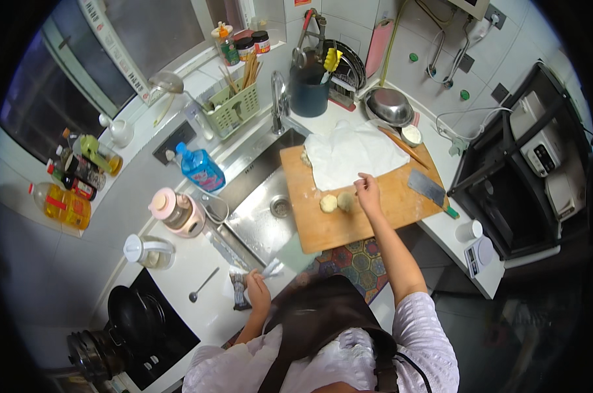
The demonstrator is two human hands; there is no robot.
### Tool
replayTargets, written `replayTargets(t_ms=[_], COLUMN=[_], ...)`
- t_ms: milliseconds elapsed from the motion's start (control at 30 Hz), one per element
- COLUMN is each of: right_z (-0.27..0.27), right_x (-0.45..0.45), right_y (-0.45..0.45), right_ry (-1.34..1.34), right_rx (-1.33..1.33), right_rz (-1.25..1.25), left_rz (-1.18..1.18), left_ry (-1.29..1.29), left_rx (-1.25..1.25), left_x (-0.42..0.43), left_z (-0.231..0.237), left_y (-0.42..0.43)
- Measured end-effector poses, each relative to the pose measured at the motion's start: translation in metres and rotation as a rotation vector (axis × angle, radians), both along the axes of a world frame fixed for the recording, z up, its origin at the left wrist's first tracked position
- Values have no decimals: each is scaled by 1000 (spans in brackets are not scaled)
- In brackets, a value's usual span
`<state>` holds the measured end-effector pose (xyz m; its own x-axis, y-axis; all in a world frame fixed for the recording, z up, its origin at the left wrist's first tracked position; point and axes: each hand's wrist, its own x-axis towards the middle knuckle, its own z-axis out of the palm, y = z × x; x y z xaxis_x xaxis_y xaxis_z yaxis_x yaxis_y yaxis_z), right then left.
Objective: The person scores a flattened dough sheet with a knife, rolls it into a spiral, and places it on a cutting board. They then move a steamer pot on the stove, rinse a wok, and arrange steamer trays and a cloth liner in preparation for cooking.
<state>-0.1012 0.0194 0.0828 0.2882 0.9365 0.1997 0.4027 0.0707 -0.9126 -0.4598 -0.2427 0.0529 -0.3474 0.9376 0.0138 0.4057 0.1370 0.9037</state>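
My right hand is over the wooden board, fingers curled at the near edge of a white cloth. Whether it pinches the cloth is unclear. Just left of that hand, two round dough pieces lie side by side on the board. More pale dough peeks out from under the cloth's left edge; the rest there is covered. Down at the counter's edge, my left hand is beside a dark patterned packet. Some clear plastic shows by its fingertips, but the grip cannot be made out.
A cleaver lies on the board's right side, its green handle past the edge. A rolling pin and a bowl of white powder are behind. The board overlaps the steel sink. A spoon and kitchen scale rest on the counters.
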Motion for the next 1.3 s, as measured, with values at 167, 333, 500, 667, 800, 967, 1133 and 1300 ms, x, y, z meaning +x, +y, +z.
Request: replayTargets(t_ms=[167,333,500,667,800,967,1133,1300], right_z=[27,53,61,74,68,61,62,61], right_x=[71,100,89,88,89,100,114,123], right_y=[154,320,416,466,491,507,501,499], right_ry=[-212,-291,-466,-644,-688,-665,-692,-672], right_rx=[61,46,-23,-140,-159,-62,118,169], right_rz=[-81,35,53,4,-30,-72,-73,22], left_rz=[57,457,440,594,511,473,426,380], left_ry=[83,-46,221,153,301,284,316,291], left_rx=[-24,-11,-323,-631,-673,-585,-573,-668], left_x=[7,43,117,183,205,218,227,224], left_z=[-11,-25,-3,17,19,12,8,8], left_y=[20,-9,-33,-26,-25,-36,-41,-23])
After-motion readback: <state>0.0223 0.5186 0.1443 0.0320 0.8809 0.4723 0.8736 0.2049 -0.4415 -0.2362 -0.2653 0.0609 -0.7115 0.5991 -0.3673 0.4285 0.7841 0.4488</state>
